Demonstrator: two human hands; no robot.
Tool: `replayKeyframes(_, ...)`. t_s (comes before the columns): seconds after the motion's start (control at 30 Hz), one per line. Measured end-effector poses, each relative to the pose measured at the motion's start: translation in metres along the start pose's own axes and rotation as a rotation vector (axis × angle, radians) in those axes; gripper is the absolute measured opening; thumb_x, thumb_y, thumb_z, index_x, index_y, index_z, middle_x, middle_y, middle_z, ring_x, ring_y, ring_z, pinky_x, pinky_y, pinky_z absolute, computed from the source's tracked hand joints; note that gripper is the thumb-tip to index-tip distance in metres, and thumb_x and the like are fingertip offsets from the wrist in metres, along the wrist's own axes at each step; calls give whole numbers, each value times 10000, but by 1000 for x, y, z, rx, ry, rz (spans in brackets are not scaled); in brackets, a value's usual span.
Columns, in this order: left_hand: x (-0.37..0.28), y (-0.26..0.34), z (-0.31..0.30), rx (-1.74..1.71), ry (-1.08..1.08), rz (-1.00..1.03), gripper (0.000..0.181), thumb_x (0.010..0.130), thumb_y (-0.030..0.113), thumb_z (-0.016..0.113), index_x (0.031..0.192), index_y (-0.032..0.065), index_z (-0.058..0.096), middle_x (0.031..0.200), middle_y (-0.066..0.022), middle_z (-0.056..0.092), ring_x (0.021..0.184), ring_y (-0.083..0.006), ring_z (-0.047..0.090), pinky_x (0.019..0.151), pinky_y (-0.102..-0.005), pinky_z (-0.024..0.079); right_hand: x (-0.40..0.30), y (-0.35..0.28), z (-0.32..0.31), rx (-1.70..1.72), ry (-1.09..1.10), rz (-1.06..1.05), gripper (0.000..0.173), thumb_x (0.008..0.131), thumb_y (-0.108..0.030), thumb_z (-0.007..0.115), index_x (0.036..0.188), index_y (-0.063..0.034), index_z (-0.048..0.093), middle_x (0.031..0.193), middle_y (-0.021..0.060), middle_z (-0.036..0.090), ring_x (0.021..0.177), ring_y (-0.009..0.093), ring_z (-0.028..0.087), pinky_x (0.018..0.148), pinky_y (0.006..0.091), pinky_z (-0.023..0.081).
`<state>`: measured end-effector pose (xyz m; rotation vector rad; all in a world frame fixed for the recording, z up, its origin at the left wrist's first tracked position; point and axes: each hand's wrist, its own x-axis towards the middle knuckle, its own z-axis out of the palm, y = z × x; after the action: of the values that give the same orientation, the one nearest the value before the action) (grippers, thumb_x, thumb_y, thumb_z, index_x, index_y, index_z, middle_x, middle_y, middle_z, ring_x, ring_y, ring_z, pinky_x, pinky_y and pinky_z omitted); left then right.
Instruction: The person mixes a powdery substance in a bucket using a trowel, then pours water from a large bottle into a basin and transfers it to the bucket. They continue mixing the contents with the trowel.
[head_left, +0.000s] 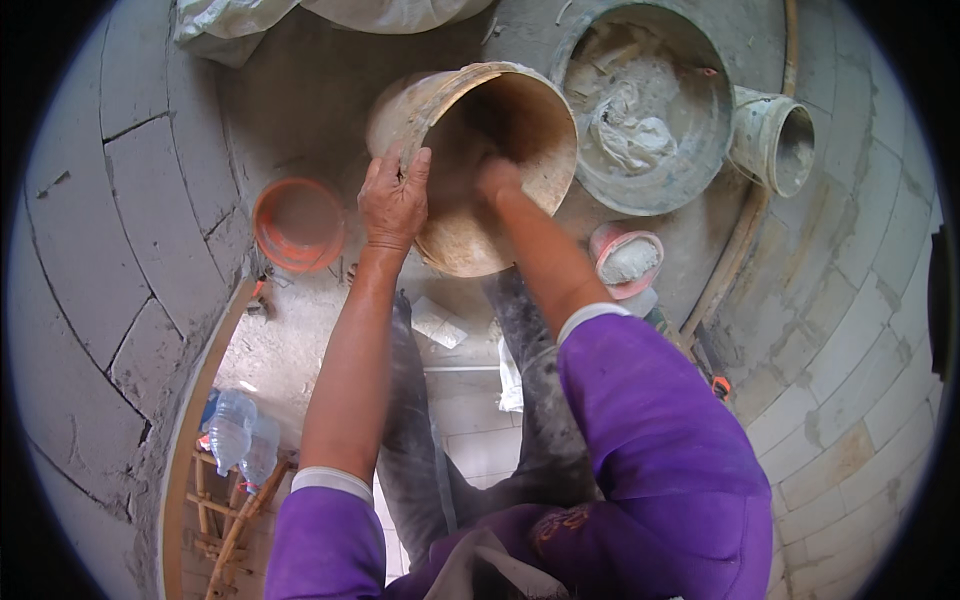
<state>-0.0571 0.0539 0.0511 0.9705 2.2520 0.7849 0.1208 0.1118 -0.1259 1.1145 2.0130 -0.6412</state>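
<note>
A large, cream-coloured plastic bucket (546, 146), stained brown inside, is tilted with its mouth towards me. My left hand (393, 201) grips its rim on the left, thumb on the inner side and fingers outside. Inside the mouth is my right hand (499, 177), blurred and partly in shadow; whether it holds anything cannot be told. The bottom of the bucket is too dark to make out. Just right of it stands a wide grey tub (664, 191) with crumpled whitish plastic (631, 135) and murky residue in it.
An orange bucket (294, 257) stands to the left. On the right are a tilted whitish pail (756, 139), a small pink bucket (643, 286) of white material and a long pole (724, 266). Block walls (97, 247) flank both sides. Clear plastic bottles (232, 431) lie at lower left.
</note>
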Motion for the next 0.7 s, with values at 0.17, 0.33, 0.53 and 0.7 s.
replayKeyframes(0.17,-8,-20,-11,9,-23,-80,471,885,408,622,1179,40,598,900,-162,627,801,-326,625,725,-393,498,-58,-23,-31,201,-213,-308,281,762,-176,564,945,-7,694,946,182,686,922,359,658,763,395,529)
replayKeyframes(0.33,-33,11,-27,-198,-124,-438,538,774,228,708,1209,-36,532,801,-46,597,710,-161,572,688,-305,481,-169,6,-99,738,-41,113,331,699,-185,603,921,58,628,900,257,662,842,404,647,699,441,518)
replayKeyframes(0.53,-38,113,-20,-376,-14,-508,660,707,176,797,1251,-32,488,784,-23,594,705,-101,575,630,-258,485,-266,26,-128,714,386,-166,438,728,-223,686,1047,37,534,968,250,616,971,405,584,863,438,446)
replayKeyframes(0.7,-34,169,-47,-579,-176,-560,649,767,192,806,1267,11,435,850,-75,647,689,-139,623,511,-279,507,-303,35,-158,920,691,-111,388,751,-211,717,995,37,547,911,219,592,913,416,557,832,471,423)
